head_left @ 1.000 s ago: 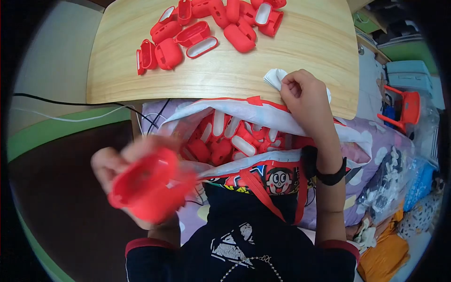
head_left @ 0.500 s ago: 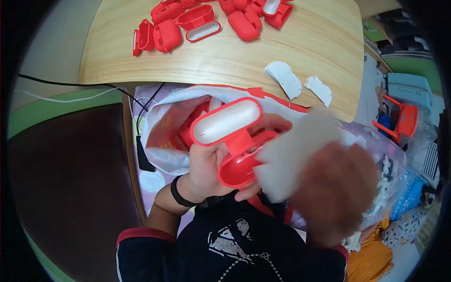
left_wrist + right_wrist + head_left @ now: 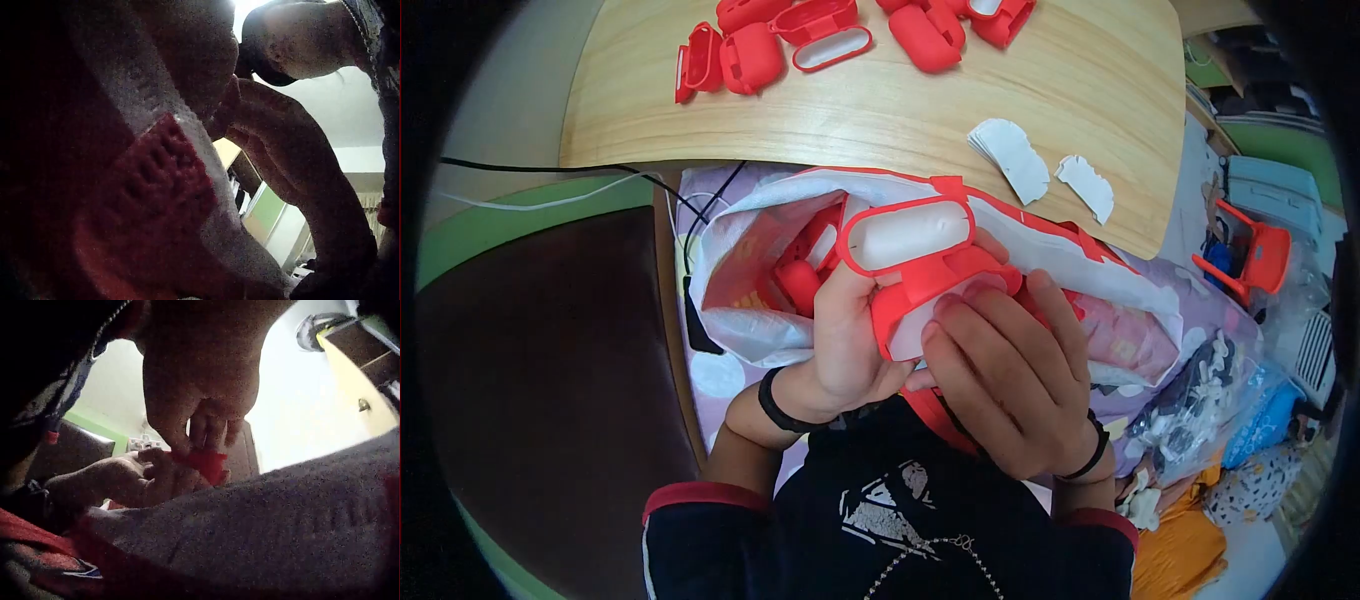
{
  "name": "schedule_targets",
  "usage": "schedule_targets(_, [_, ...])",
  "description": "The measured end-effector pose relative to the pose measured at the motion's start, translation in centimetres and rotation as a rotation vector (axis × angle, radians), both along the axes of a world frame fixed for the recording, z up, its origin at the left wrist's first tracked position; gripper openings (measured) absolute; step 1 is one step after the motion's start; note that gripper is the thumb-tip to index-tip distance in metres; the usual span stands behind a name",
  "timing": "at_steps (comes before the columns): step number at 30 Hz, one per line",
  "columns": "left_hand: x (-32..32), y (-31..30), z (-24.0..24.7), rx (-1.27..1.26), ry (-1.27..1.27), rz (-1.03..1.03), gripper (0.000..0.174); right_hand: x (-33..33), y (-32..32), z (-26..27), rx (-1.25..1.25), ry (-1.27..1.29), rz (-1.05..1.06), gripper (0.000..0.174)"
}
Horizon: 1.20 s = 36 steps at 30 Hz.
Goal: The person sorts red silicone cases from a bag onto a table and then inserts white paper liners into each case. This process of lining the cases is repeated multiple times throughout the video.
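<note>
In the head view the left hand (image 3: 845, 335) grips a red case (image 3: 890, 300) whose lid, lined in white (image 3: 910, 235), stands open toward the table. The right hand (image 3: 1015, 385) has its fingers at the case's lower part, pinching a white piece (image 3: 912, 328) that sits partly inside the opening. Its far end is hidden by the fingers. Both hands are above an open bag (image 3: 735, 335) with red cases (image 3: 800, 285) in it. The right wrist view shows the right hand (image 3: 203, 381) with fingertips at the red case (image 3: 209, 464), close beside the left hand (image 3: 119, 478).
Several red cases (image 3: 752, 58) lie along the far part of the wooden table (image 3: 880, 120). Two groups of white pieces, one stack (image 3: 1010, 160) and a smaller one (image 3: 1086, 188), rest near its front edge. A red stool (image 3: 1265, 255) stands at the right.
The left hand has brought the red case from the left to above the bag. The right hand has come from the table with a white piece, which has moved into the case's opening.
</note>
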<state>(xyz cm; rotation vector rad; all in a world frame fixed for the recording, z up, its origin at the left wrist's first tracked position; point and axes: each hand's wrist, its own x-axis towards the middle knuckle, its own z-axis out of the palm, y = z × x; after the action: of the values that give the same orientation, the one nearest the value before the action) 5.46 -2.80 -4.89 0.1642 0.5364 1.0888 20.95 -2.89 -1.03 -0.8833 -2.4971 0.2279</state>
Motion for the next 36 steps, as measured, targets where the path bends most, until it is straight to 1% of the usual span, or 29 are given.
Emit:
schedule_targets(1, [-0.1,-0.1,-0.3,0.005,-0.081,0.011,0.055,0.0,0.0,0.0,-0.041,0.011,-0.004,0.025])
schedule_targets(4, [-0.1,-0.1,-0.6,0.028,-0.116,0.033,0.055,-0.1,-0.1,-0.5,-0.059,0.03,-0.006,0.026])
schedule_targets(6, [-0.6,-0.2,-1.0,-0.008,-0.259,0.018,0.052,-0.3,0.3,-1.1,-0.036,0.088,-0.002,0.024])
schedule_targets(8, [-0.6,-0.2,-1.2,-0.023,-0.3,0.034,0.051,-0.5,0.5,-1.6,-0.017,0.116,-0.01,0.023])
schedule_targets(10, [-0.1,-0.1,-1.3,-0.016,-0.24,0.08,0.051,-0.7,0.5,-2.0,-0.003,0.115,-0.031,0.023])
schedule_targets(13, [0.2,0.2,-0.8,-0.062,-0.086,0.078,0.057,-0.6,0.3,-2.2,0.001,0.112,-0.036,0.024])
schedule_targets(16, [0.0,0.3,-1.1,0.01,-0.09,0.074,0.056,0.4,1.1,-0.8,-0.179,0.134,0.068,0.025])
schedule_targets(18, [-0.1,0.2,-1.0,0.056,-0.01,0.044,0.058,2.3,2.6,-0.2,-0.212,0.285,-0.04,0.022])
schedule_targets(20, [-0.3,-0.5,-0.6,0.1,0.07,0.025,0.061,2.9,3.0,-0.2,-0.191,0.414,-0.498,0.017])
schedule_targets(21, [-0.5,-0.8,-0.4,0.12,0.113,0.016,0.062,4.9,5.3,-1.0,-0.098,0.316,-0.459,0.014])
schedule_targets(23, [-0.9,-0.9,-0.3,0.236,0.224,-0.026,0.057,7.1,7.6,-3.4,-0.186,0.126,-0.54,0.014])
schedule_targets(25, [-1.2,-0.5,-0.7,0.432,0.36,-0.089,0.048,8.1,8.6,-5.6,-0.221,-0.034,-0.578,0.015])
schedule_targets(26, [-1.0,-0.4,-0.6,0.391,0.409,-0.09,0.051,8.4,8.9,-6.1,-0.248,-0.052,-0.589,0.016])
schedule_targets(27, [-0.7,-0.4,-0.6,0.348,0.457,-0.091,0.059,8.7,9.0,-6.6,-0.282,-0.071,-0.599,0.016])
schedule_targets(30, [-0.5,-0.5,0.1,0.217,0.293,-0.104,0.056,9.0,9.0,-7.0,-0.327,-0.088,-0.598,0.016])
schedule_targets(31, [-0.7,-0.5,-0.8,0.393,0.331,-0.1,0.049,9.0,9.0,-7.1,-0.326,-0.086,-0.592,0.016])
schedule_targets(36, [-0.6,0.0,-0.7,0.421,0.32,-0.098,0.046,9.0,9.0,-7.2,-0.279,-0.086,-0.572,0.011])
